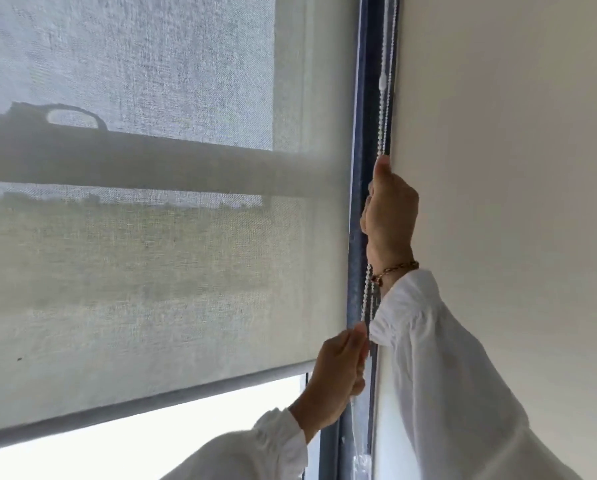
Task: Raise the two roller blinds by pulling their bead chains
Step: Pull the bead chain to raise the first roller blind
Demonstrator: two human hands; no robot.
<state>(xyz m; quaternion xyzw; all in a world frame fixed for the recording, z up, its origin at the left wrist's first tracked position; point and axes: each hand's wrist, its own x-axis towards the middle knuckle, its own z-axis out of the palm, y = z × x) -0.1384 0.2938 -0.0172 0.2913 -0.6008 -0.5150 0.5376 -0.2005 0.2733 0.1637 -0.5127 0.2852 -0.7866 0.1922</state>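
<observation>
Sleeves: white, loose, both mine, entering from the bottom edge; nearest things in view.
Left hand (338,372): lower of the two, fingers curled and closed around the bead chain (382,133) just beside the blind's right edge. I cannot see the strand inside the fist, but a thin line runs down below it.
Right hand (390,209): higher up, thumb pointing upward, pinching the chain against the wall corner. A beaded bracelet (395,269) sits at the wrist.
Chain position: hangs in the narrow gap between the dark blue window frame (359,202) and the cream wall (515,168); two strands visible above my right hand, with a white connector (382,82) further up.
Bottom bar (151,398): grey, sloping across the lower left, with a bright strip of uncovered window (151,441) under it.
Blind (151,254): translucent mesh, covering most of the pane; a horizontal frame member and handle show through it as shadows.
Progress, my reading: this blind is raised only a little; most of its travel is left.
Second blind: not in view, so I cannot say where it stands.
Remaining: more hand-over-hand pulls here, then the other chain.
</observation>
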